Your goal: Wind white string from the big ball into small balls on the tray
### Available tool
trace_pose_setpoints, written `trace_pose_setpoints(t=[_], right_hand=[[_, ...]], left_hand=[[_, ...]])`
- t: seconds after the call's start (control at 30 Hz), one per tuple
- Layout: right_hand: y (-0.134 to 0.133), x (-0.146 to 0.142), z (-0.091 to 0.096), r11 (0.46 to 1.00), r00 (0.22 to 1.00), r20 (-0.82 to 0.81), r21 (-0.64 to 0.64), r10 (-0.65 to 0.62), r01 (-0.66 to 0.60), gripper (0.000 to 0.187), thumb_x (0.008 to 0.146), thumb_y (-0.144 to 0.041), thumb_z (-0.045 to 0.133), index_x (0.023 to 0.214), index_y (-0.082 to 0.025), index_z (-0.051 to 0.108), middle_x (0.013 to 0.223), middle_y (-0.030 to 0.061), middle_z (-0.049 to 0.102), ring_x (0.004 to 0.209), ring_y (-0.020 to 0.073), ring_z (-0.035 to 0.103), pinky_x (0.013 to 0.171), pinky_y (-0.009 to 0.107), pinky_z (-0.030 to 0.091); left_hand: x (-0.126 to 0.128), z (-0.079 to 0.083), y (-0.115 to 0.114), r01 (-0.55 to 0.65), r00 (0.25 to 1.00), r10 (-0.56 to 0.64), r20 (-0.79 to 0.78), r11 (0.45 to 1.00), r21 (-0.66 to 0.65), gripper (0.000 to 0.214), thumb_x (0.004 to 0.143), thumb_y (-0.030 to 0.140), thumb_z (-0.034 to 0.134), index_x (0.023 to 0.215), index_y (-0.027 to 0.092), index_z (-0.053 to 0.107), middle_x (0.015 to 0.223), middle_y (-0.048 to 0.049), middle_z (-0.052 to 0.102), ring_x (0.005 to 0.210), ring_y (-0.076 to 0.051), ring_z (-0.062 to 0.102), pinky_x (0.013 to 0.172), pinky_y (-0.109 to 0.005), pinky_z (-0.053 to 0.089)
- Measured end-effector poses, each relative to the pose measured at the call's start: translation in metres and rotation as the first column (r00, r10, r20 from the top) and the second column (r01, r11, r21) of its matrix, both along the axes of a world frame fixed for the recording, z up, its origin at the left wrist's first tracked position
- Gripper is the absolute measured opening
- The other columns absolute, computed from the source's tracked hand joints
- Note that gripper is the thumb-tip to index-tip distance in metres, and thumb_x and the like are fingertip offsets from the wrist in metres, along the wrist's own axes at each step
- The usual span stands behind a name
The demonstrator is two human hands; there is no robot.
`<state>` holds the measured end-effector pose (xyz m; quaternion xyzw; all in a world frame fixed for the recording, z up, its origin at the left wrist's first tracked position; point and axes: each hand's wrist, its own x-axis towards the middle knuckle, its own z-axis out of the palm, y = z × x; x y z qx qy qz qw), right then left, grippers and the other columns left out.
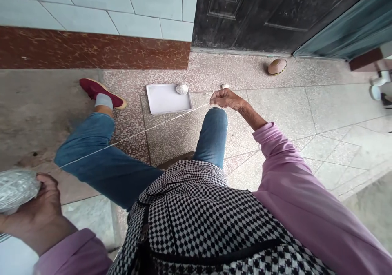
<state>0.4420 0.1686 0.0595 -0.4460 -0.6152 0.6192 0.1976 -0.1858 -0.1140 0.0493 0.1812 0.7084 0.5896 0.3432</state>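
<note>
"What is in our left hand (36,211)?"

"A big ball (14,190) of shiny white thread. Our fingers curl tight around it and hold it. It is far from the tray (162,99), on the near left side."

"And what about our right hand (227,99)?"

"That hand is closed too. Its fingers pinch the thread (134,136). The thread runs in a long, thin line from the big ball, over our jeans (101,165), and up to those fingers. Past them, it makes a small loop. This hand is just to the right of the tray."

"What is on the tray?"

"A small white ball (181,89) sits in the far right corner. The tray lies flat on the speckled floor (275,103)."

"What else do we see by the tray?"

"Our red shoe (102,93) is to the left of it, and our foot is in the shoe. A tiny white bit (225,86) is just to the right of it, close to the loop. We cannot tell if the loop touches that bit."

"Is there more past that?"

"Yes. Well to the right of the tray, a brown lump (277,67) sits on the floor beside a dark door (245,16)."
</note>
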Motion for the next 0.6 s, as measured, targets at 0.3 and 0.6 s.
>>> trace_pose_setpoints(t=[0.3,0.6], right_hand=[[-0.014,-0.017,0.017,0.973,1.0,0.02,0.23,0.01,-0.014,0.055,0.119,-0.062,0.092,0.091,-0.021,0.07,0.073,-0.0039,0.047,0.072,0.0141,0.037,0.062,0.028,0.029],[-0.028,-0.086,0.03,0.927,0.983,-0.116,0.364,0.14,-0.089,0.072,0.124,-0.079,0.084,0.085,-0.023,0.059,0.079,-0.0023,0.046,0.076,0.015,0.041,0.068,0.029,0.038]], left_hand=[[0.041,0.023,0.001,-0.024,0.999,0.021,0.026,0.992,0.12,0.066,0.058,0.074,0.078,0.107,0.038,0.055,0.16,0.0024,0.083,0.192,-0.042,0.046,0.168,-0.061,0.019],[0.1,0.029,0.031,0.117,0.981,-0.149,0.125,0.965,0.235,0.057,0.051,0.046,0.1,0.103,0.032,0.081,0.144,-0.0083,0.089,0.178,-0.056,0.055,0.164,-0.087,0.024]])
